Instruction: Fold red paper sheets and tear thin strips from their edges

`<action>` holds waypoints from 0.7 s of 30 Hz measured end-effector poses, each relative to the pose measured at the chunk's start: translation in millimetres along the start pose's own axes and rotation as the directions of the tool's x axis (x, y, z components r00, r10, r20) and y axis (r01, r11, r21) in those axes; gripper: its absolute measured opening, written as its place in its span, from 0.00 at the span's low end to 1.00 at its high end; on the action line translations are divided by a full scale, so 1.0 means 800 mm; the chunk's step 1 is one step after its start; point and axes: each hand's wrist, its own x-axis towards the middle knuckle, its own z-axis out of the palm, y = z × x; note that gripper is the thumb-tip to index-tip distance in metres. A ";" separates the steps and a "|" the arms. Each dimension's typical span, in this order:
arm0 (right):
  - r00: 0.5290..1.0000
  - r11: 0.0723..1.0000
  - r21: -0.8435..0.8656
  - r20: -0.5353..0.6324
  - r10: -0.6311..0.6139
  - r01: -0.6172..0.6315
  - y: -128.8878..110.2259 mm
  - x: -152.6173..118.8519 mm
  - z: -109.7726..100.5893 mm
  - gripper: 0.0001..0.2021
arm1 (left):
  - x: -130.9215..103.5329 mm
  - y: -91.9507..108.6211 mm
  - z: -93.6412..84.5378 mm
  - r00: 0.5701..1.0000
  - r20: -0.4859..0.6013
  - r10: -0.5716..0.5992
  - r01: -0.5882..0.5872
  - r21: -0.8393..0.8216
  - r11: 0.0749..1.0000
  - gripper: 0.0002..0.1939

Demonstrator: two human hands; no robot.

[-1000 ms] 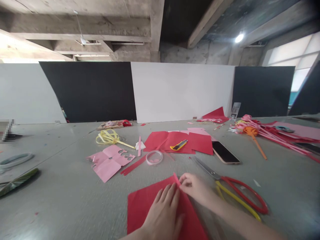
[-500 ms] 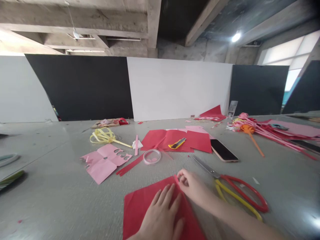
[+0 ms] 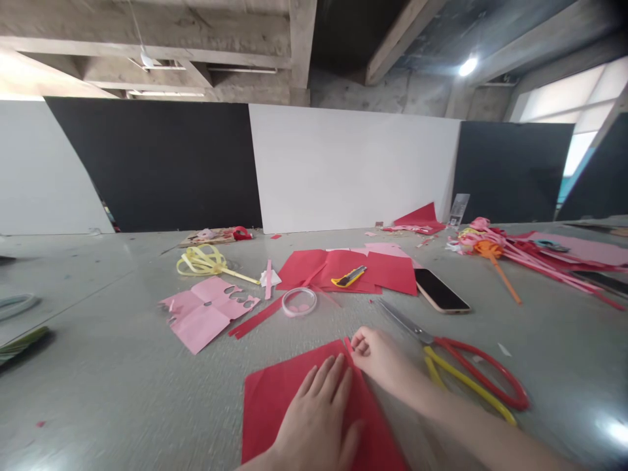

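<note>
While pressing a red sheet (image 3: 275, 396) beneath the spread left hand (image 3: 318, 412), pinches a narrow red strip (image 3: 348, 344) in the right hand (image 3: 375, 355), lengthwise beside the sheet's edge, pointing forward.

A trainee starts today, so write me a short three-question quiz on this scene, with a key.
1. True or false: the left hand rests palm down on the red sheet.
2. Which of these lies on the mid-table red paper?
a) the yellow ribbon
b) the cutter
c) the orange stick
3. Fill the gap: the scissors have one red handle and one ____ handle.

Key:
1. True
2. b
3. yellow
</note>
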 end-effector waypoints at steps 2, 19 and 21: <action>1.000 1.000 0.000 0.002 -0.011 0.011 0.000 -0.001 0.000 0.05 | 0.000 0.000 0.000 1.000 -0.001 0.002 -0.002 -0.001 1.000 0.30; 0.999 1.000 -0.027 0.050 -0.015 0.016 -0.004 -0.004 -0.006 0.05 | -0.001 0.006 -0.008 1.000 -0.005 -0.006 0.006 -0.020 1.000 0.30; 0.998 0.999 -0.027 0.063 -0.022 0.024 -0.004 -0.003 -0.007 0.05 | -0.001 0.006 -0.007 1.000 -0.014 -0.004 0.003 -0.029 1.000 0.30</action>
